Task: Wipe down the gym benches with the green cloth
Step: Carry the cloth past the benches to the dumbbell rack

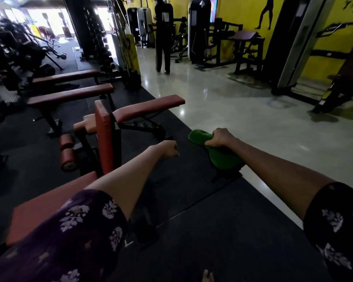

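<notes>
- Our right hand (222, 137) grips the green cloth (214, 151), held out over the black floor mat (212, 220).
- Our left hand (169, 150) is curled, holding nothing, beside the nearest red bench (104, 135).

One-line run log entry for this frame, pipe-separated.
right hand: grips bunched green cloth, in air | left hand: fist, holds nothing | red padded benches: cloth not touching any
</notes>
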A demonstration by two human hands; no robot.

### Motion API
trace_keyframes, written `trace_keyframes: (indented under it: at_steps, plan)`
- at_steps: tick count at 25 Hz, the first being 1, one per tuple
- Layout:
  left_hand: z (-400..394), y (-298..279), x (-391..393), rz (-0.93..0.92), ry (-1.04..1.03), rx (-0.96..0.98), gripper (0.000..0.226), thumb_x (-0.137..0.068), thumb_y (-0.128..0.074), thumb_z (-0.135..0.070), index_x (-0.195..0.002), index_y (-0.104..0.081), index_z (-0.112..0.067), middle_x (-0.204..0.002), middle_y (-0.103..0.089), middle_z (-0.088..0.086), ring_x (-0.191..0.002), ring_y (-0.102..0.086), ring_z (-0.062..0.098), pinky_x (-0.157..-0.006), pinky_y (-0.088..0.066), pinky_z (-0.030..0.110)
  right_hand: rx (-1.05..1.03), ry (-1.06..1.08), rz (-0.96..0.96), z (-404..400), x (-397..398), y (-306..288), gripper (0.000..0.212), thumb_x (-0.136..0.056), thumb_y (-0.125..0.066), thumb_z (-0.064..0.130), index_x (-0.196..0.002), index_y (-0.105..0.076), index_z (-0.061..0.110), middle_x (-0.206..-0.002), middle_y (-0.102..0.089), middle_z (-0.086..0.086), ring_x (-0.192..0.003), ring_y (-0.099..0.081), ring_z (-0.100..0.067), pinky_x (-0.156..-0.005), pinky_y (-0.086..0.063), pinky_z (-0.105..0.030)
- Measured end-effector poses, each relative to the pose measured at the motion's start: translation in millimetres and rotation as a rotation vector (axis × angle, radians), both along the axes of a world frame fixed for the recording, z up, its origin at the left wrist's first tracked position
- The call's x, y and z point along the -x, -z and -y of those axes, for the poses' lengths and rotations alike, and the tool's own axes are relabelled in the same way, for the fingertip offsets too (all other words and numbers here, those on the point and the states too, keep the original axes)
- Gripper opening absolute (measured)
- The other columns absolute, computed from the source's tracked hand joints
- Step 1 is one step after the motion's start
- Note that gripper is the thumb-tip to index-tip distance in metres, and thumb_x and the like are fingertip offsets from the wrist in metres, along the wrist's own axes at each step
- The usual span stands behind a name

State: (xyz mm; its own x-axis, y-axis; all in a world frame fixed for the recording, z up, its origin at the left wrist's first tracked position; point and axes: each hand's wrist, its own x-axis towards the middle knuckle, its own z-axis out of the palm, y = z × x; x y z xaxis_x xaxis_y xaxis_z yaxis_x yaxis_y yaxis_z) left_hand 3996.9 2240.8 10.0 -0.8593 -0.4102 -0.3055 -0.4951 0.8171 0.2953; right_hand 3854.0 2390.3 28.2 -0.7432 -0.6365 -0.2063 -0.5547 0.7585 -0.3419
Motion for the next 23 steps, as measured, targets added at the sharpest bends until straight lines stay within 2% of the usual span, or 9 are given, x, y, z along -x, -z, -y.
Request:
trace_keyframes:
  at_steps: [4,9,13,20,23]
  plan:
    - [34,4,97,0.076,0.011,0.027,0.042,-0.092,-0.058,-0.028,-0.125,-0.049,-0.005,-0.131,-0.050,0.014,-0.119,-0.048,0.028,-0.093,-0.040,0.034,-0.017,0.004,0.001,31,90,3,0.045,-0.081,-0.065,0.036,-0.109,-0.057,0.002,-0.099,-0.055,-0.011,-0.081,-0.054,-0.022,-0.066,-0.043,-0.028]
    - [83,-19,214,0.018,-0.055,0.019,0.039,-0.092,-0.058,-0.028,-0.121,-0.049,-0.004,-0.129,-0.049,0.015,-0.116,-0.049,0.029,-0.090,-0.040,0.034,0.006,-0.025,-0.029,82,214,-19,0.042,-0.082,-0.065,0.035,-0.106,-0.057,0.002,-0.094,-0.053,-0.010,-0.080,-0.055,-0.022,-0.065,-0.043,-0.028]
    - [122,-18,284,0.042,-0.079,0.038,0.037,-0.091,-0.058,-0.030,-0.118,-0.050,-0.006,-0.126,-0.051,0.014,-0.114,-0.050,0.028,-0.090,-0.039,0.034,-0.012,-0.071,0.022,127,284,-12,0.043,-0.081,-0.065,0.036,-0.106,-0.057,0.002,-0.098,-0.054,-0.012,-0.079,-0.055,-0.023,-0.064,-0.042,-0.028]
    - [204,-20,448,-0.003,-0.077,0.015,0.038,-0.092,-0.057,-0.025,-0.123,-0.050,-0.006,-0.127,-0.052,0.012,-0.114,-0.051,0.027,-0.088,-0.040,0.032,-0.007,-0.091,-0.004,215,446,-7,0.045,-0.081,-0.065,0.038,-0.108,-0.057,0.002,-0.097,-0.055,-0.012,-0.081,-0.056,-0.023,-0.068,-0.044,-0.029]
    - [243,-34,519,-0.041,-0.075,0.022,0.039,-0.094,-0.055,-0.026,-0.126,-0.051,-0.005,-0.129,-0.052,0.012,-0.118,-0.049,0.027,-0.093,-0.039,0.033,-0.002,-0.084,-0.035,250,516,-20,0.045,-0.082,-0.066,0.038,-0.107,-0.058,0.002,-0.094,-0.055,-0.011,-0.081,-0.055,-0.023,-0.067,-0.043,-0.028]
